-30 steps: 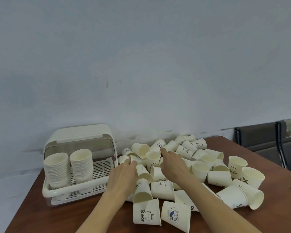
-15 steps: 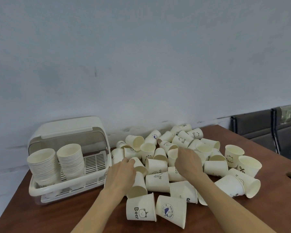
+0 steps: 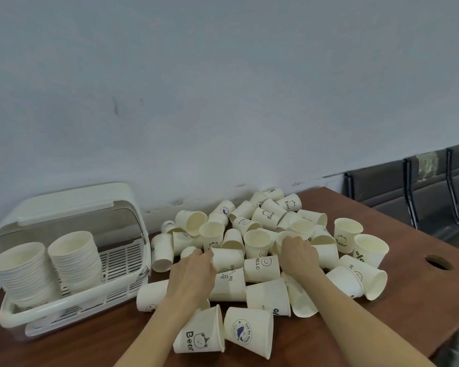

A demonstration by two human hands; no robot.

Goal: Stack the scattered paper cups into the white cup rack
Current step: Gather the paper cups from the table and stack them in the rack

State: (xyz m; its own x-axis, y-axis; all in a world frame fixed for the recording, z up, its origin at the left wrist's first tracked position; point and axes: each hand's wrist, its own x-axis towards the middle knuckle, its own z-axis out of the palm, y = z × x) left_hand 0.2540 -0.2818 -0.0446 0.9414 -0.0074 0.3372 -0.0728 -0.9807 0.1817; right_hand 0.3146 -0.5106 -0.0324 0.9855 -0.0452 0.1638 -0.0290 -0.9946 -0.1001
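Your left hand point(image 3: 192, 274) lies palm down on the pile of cups point(image 3: 260, 260), its fingers bent over a cup lying on its side; whether they really grip it I cannot tell, because the back of the hand hides them. Your right hand point(image 3: 300, 256) is also palm down, further right in the pile, with curled fingers on the cups under it, and again I cannot tell if it holds one. Both forearms come in from the bottom edge. Behind everything is a pale wall point(image 3: 223, 88), and under it a brown table point(image 3: 408, 287) with a round hole point(image 3: 438, 261) near its right side. Dark chairs point(image 3: 421, 186) stand past the table's far right corner. On the left of the table sits the rack point(image 3: 72, 303), white, with its lid point(image 3: 64, 202) swung up and back. Two stacks point(image 3: 51, 266) of nested cups stand inside it, side by side at its left part, and the slotted floor at the right of them is bare. The loose cups lie just right of the rack, most tipped over, some upright, a few touching it. Nearest to you are a cup printed "Bear" point(image 3: 200, 332) and one with a blue whale point(image 3: 249, 331), both on their sides.
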